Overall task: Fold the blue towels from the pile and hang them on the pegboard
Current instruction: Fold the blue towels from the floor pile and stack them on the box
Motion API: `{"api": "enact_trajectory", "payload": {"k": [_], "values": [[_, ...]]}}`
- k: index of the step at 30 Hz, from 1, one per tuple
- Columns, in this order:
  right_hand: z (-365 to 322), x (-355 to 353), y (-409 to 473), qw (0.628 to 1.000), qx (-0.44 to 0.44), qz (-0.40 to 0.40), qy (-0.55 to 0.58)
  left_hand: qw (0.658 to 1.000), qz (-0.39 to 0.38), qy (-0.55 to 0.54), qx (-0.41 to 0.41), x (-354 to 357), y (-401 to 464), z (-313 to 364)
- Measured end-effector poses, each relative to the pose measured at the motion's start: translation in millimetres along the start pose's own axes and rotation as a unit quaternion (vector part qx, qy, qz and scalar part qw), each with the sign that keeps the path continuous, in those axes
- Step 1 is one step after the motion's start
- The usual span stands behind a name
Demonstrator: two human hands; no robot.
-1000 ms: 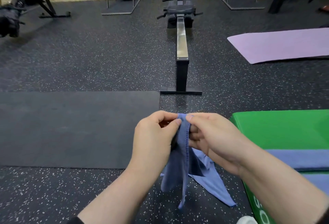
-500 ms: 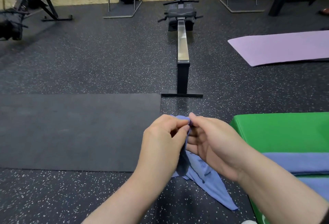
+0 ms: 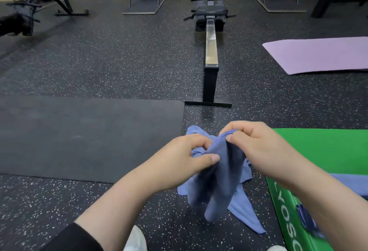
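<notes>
Hands: left [image 3: 185, 158], right [image 3: 256, 147] both pinch blue towel [image 3: 221, 173] | folded towel [image 3: 350, 181] atop green box [image 3: 322, 151]

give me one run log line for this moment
stage: folding | left hand: pinches blue towel | right hand: pinches its top edge | towel: hanging bunched over floor | pegboard: not in view

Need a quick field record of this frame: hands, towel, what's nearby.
left hand: pinches the blue towel at its upper left
right hand: pinches the towel's top edge
towel state: bunched, hanging between both hands, lower end near the speckled floor
green box: at right, another blue towel on top
nearby: rowing machine ahead, dark mat left, purple mat right
pegboard: not in view
</notes>
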State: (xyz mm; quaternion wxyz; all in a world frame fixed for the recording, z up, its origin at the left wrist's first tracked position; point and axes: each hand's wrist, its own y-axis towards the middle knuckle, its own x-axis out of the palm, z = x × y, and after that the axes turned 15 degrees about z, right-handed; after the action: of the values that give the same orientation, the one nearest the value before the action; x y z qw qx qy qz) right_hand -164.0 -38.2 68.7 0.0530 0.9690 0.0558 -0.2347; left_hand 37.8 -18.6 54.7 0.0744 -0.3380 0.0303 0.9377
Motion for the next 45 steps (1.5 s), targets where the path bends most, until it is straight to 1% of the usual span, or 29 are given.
{"api": "enact_trajectory", "payload": {"k": [3, 5, 8, 12, 17, 20, 23, 26, 31, 36, 39, 42, 45], "values": [[4.5, -4.5, 1.1, 0.999, -0.028, -0.035, -0.023, 0.999, 0.048, -0.013, 0.001, 8.9, 0.2, 0.5], [6.5, -6.6, 0.4, 0.997, -0.052, -0.045, -0.043, 0.998, 0.061, -0.032, 0.01, 10.0, 1.4, 3.4], [10.9, -8.8, 2.2, 0.993, -0.084, -0.011, -0.085, 0.998, 0.05, -0.043, 0.011, 5.4, 2.2, 3.1], [15.1, -11.4, 1.9, 0.983, -0.108, 0.019, -0.148, 0.999, 0.032, -0.025, -0.007, -1.8, 0.5, -2.1], [16.4, -12.7, -2.2, 0.982, -0.124, 0.049, -0.133, 0.998, 0.052, 0.011, -0.012, -5.4, -3.2, -9.7], [16.4, -11.5, -4.5, 0.984, -0.127, 0.049, -0.118, 0.997, 0.066, 0.025, -0.003, -1.5, -5.0, -13.0], [16.0, -10.7, -4.8, 0.983, -0.132, 0.051, -0.113, 0.999, 0.039, 0.015, -0.023, -1.0, -6.0, -15.0], [14.6, -10.5, -5.3, 0.983, -0.138, 0.062, -0.104, 0.999, 0.01, 0.028, -0.039, -0.6, -5.3, -17.7], [15.9, -13.4, -4.2, 0.981, -0.13, 0.091, -0.111, 0.991, 0.008, 0.123, -0.048, 1.9, -4.9, -25.3], [17.9, -18.6, -1.9, 0.975, -0.121, 0.146, -0.12, 0.976, 0.019, 0.213, -0.05, -2.2, -2.9, -34.1], [22.4, -21.9, 1.1, 0.974, -0.103, 0.165, -0.114, 0.971, 0.033, 0.229, -0.059, -4.0, -3.9, -37.8], [28.4, -24.3, 4.5, 0.972, -0.09, 0.18, -0.119, 0.971, 0.062, 0.218, -0.075, -7.8, -5.2, -43.3], [33.4, -26.1, 6.7, 0.972, -0.077, 0.181, -0.127, 0.96, 0.1, 0.245, -0.096, -14.5, -6.1, -51.5]]}}
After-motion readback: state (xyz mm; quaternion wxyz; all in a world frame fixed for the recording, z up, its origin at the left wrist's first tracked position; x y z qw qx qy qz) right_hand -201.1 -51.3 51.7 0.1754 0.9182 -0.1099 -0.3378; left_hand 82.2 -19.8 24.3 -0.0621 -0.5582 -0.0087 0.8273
